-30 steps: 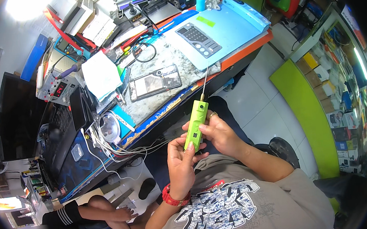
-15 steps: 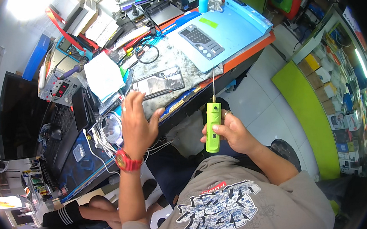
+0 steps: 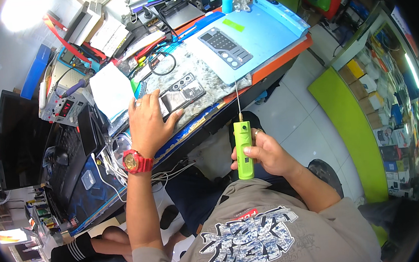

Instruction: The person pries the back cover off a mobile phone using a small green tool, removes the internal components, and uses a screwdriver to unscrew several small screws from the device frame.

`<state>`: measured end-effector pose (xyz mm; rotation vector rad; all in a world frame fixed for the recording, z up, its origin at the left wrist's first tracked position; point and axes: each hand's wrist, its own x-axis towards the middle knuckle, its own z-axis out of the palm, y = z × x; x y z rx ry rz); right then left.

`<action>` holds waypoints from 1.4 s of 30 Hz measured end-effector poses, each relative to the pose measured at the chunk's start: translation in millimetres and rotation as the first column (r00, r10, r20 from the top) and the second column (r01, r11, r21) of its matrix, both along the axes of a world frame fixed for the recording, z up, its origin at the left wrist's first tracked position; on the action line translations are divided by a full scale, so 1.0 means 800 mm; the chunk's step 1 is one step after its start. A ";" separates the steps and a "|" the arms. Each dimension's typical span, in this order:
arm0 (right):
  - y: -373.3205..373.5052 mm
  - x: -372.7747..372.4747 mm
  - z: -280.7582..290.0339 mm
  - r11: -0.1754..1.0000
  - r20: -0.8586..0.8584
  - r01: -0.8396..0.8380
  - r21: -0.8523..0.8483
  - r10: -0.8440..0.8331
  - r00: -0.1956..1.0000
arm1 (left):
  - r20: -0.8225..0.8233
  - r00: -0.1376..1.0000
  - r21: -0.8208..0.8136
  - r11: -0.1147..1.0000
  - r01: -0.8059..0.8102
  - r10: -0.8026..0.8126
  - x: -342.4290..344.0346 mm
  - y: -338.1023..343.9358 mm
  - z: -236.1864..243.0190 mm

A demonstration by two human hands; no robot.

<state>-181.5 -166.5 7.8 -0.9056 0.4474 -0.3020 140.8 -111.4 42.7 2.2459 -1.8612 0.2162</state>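
A phone with its back cover off lies on the grey marbled mat, its camera rings and inner parts showing. Over its near left end is my left hand, thumb on one side and fingers on the other, gripping it. The palm hides that end of the phone. In front of my body, my right hand is wrapped around a lime-green handheld power tool. Its long thin metal rod points away from me, the tip near the edge of the blue mat.
A dark patterned panel lies on the blue mat, near a blue bottle. Left are white paper, a power supply, loose white cables and a monitor. A glass display case stands right. Another person sits lower left.
My left hand has come down onto the phone, which now lies turned at a steeper slant. My right hand still holds the green tool, slightly lower in view.
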 end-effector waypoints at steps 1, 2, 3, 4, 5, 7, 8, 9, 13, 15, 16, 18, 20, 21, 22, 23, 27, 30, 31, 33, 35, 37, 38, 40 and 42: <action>-0.002 0.003 0.002 1.000 -0.003 -0.009 0.009 0.010 1.000 | -0.001 1.000 -0.005 1.000 -0.011 0.011 -0.001 0.001 -0.001; -0.003 0.004 0.004 1.000 -0.007 -0.015 0.017 0.015 1.000 | -0.004 1.000 -0.011 1.000 -0.017 0.017 -0.003 0.001 -0.003; -0.005 0.006 0.005 0.999 -0.004 -0.026 0.028 0.027 1.000 | -0.007 1.000 -0.017 1.000 -0.023 0.023 -0.005 0.002 -0.004; -0.007 0.009 0.006 0.999 0.000 -0.038 0.039 0.038 0.999 | 0.021 1.000 -0.086 0.996 -0.017 0.019 -0.005 0.004 -0.008; -0.009 0.011 0.007 0.998 0.000 -0.045 0.050 0.045 0.999 | 0.046 0.999 -0.155 0.988 -0.006 0.013 -0.005 0.007 -0.014; -0.013 0.014 0.003 0.997 -0.003 -0.062 0.037 0.062 0.998 | 0.052 0.999 -0.239 0.971 0.007 0.006 -0.008 0.015 -0.024; -0.016 0.016 0.004 0.997 -0.005 -0.067 0.038 0.067 0.998 | 0.033 0.999 -0.256 0.967 0.006 0.002 -0.011 0.020 -0.028; -0.019 0.017 0.003 0.997 -0.006 -0.071 0.039 0.072 0.997 | 0.014 1.000 -0.273 0.962 0.006 -0.002 -0.014 0.025 -0.032; -0.026 0.020 0.006 0.998 -0.013 -0.063 0.011 0.063 0.998 | -0.045 0.999 -0.300 0.954 -0.021 0.008 -0.019 0.032 -0.044; -0.026 0.023 0.011 0.997 -0.001 -0.062 0.050 0.062 0.998 | -0.066 0.998 -0.332 0.943 -0.017 -0.005 -0.020 0.031 -0.042; -0.026 0.023 0.012 0.996 0.005 -0.061 0.069 0.061 0.998 | -0.074 0.997 -0.322 0.947 -0.015 -0.009 -0.020 0.032 -0.041; -0.024 0.024 0.009 0.995 0.064 -0.048 0.092 0.042 0.997 | -0.086 0.996 -0.318 0.948 -0.012 -0.016 -0.020 0.031 -0.041; -0.022 0.025 0.005 0.995 0.088 -0.047 0.093 0.039 0.995 | -0.094 0.995 -0.324 0.946 -0.018 -0.013 -0.020 0.031 -0.042; -0.021 0.026 0.004 0.995 0.083 -0.053 0.084 0.046 0.996 | -0.083 0.996 -0.330 0.944 -0.013 -0.015 -0.019 0.031 -0.042; -0.021 0.027 0.002 0.995 0.077 -0.060 0.074 0.054 0.996 | -0.072 0.997 -0.336 0.942 -0.010 -0.015 -0.019 0.032 -0.042; -0.020 0.028 0.000 0.996 0.077 -0.059 0.066 0.053 0.996 | -0.058 0.998 -0.342 0.940 -0.008 -0.012 -0.019 0.033 -0.041; -0.016 0.028 -0.014 0.998 0.087 -0.010 0.063 0.005 0.996 | -0.064 0.998 -0.340 0.940 0.000 -0.023 -0.019 0.033 -0.042; -0.020 0.023 -0.007 0.999 0.077 0.008 0.042 -0.012 0.997 | -0.040 0.999 -0.331 0.944 0.009 -0.023 -0.021 0.030 -0.041; -0.021 0.024 -0.007 1.000 0.081 -0.001 0.025 -0.001 0.997 | -0.036 0.999 -0.326 0.945 0.001 -0.013 -0.019 0.031 -0.039; -0.020 0.023 -0.006 1.000 0.074 -0.005 -0.008 0.006 0.997 | -0.042 0.999 -0.316 0.949 -0.006 -0.007 -0.021 0.031 -0.040; -0.018 0.024 -0.005 0.999 0.045 0.022 0.032 -0.023 0.999 | -0.045 0.999 -0.294 0.956 -0.016 0.002 -0.022 0.031 -0.035; -0.020 0.022 -0.008 1.000 0.052 0.013 0.028 -0.014 0.999 | -0.050 0.999 -0.271 0.962 -0.023 0.009 -0.024 0.030 -0.031; -0.020 0.023 -0.007 1.000 0.054 -0.003 0.015 0.002 0.999 | -0.056 0.998 -0.268 0.963 -0.023 0.009 -0.023 0.031 -0.030; -0.020 0.025 -0.003 0.999 0.058 -0.033 -0.010 0.034 0.998 | -0.069 0.998 -0.263 0.965 -0.023 0.005 -0.020 0.034 -0.028; -0.020 0.024 -0.006 0.999 0.059 -0.036 -0.002 0.036 0.998 | -0.083 0.996 -0.227 0.972 -0.053 0.035 -0.019 0.039 -0.027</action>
